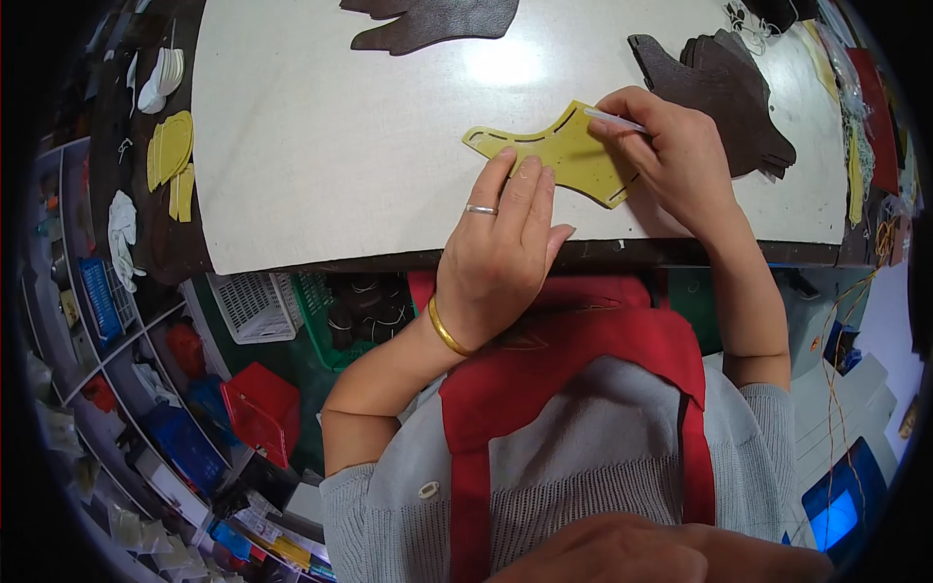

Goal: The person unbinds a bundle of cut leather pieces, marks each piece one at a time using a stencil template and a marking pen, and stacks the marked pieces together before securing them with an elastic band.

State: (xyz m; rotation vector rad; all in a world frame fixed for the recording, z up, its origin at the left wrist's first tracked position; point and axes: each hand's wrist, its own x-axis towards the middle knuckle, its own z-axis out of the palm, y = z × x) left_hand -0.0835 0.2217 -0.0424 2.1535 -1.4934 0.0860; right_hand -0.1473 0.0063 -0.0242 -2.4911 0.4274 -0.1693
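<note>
— While the yellow template [564, 151] is lying flat on the cream work surface [321, 146], how is it being kept there?

— It is being pressed down by the extended fingers of the left hand [501, 248], nothing being gripped.

— And the right hand [671, 155]?

— A thin white pen [614, 120] is being pinched in its closed fingers at the template's upper right edge, beside a stack of dark brown leather pieces [729, 87].
</note>
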